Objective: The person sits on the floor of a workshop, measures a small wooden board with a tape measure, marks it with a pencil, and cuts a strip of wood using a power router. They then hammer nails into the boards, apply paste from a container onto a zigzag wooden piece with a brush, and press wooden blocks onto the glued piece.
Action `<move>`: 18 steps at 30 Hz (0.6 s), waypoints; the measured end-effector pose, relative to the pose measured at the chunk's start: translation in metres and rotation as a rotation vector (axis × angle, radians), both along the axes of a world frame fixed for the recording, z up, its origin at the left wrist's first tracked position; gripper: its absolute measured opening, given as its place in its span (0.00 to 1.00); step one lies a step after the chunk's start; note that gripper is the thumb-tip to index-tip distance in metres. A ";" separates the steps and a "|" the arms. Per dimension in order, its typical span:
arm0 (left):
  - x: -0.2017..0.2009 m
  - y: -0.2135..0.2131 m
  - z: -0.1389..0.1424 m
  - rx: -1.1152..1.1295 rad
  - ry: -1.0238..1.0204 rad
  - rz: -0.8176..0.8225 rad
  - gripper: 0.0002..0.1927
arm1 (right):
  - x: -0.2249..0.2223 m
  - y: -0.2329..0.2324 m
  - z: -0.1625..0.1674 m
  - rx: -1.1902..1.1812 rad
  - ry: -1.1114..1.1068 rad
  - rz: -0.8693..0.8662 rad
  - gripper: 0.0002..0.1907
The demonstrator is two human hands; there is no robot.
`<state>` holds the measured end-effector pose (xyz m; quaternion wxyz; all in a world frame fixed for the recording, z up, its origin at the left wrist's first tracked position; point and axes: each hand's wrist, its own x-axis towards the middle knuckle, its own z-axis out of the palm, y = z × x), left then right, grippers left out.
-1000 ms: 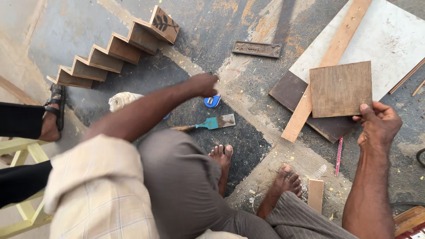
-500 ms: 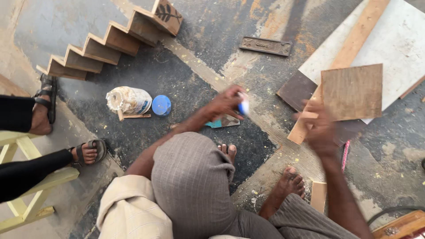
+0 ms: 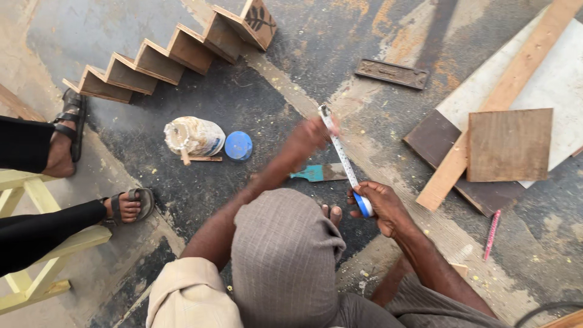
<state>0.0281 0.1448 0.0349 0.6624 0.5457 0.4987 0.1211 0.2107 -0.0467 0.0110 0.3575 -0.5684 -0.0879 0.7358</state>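
– Two hands on one thing now, is that new?

– Yes. A second ago the left hand was down at the floor and the right one was out by the square board; half a second ago they were closing on each other. Now the tape measure (image 3: 344,159) is drawn out between them, so the work in hand has gone from fetching to pulling out the blade.

– Grips?

– The left hand (image 3: 308,133) is blurred with motion at the far end of the blade, so I cannot tell whether its fingers are clenched. The right hand (image 3: 381,208) has its fingers wrapped round the blue-and-white case.

– What lies about them?

– Well left of the left fingers are another person's sandalled feet (image 3: 129,205). Beyond them comes a stepped wooden piece (image 3: 173,51), then a white tub on its side (image 3: 193,137) with a blue lid (image 3: 238,146) just beside it. A teal-handled scraper (image 3: 318,174) lies under the blade (flat on the floor, apart from both hands). Right of the right fingers are a long plank (image 3: 486,115) and the square board (image 3: 509,144), then a pink pencil (image 3: 490,234).

– Room?

– Bare floor (image 3: 388,130) between the blade and the plank's near edge; the tub side is more crowded.
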 end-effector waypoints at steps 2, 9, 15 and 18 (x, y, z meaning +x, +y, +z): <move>0.007 -0.034 -0.003 -0.129 0.023 -0.103 0.15 | -0.016 0.007 0.002 -0.052 0.034 -0.056 0.19; -0.016 -0.061 -0.042 -0.350 -0.060 0.190 0.11 | -0.031 0.026 0.021 -0.005 -0.062 0.034 0.29; -0.102 0.101 -0.043 0.812 0.394 0.176 0.11 | -0.007 -0.026 0.008 0.121 -0.597 0.312 0.24; -0.128 0.165 -0.026 0.837 0.518 0.200 0.13 | 0.006 -0.066 -0.007 0.140 -0.570 0.237 0.24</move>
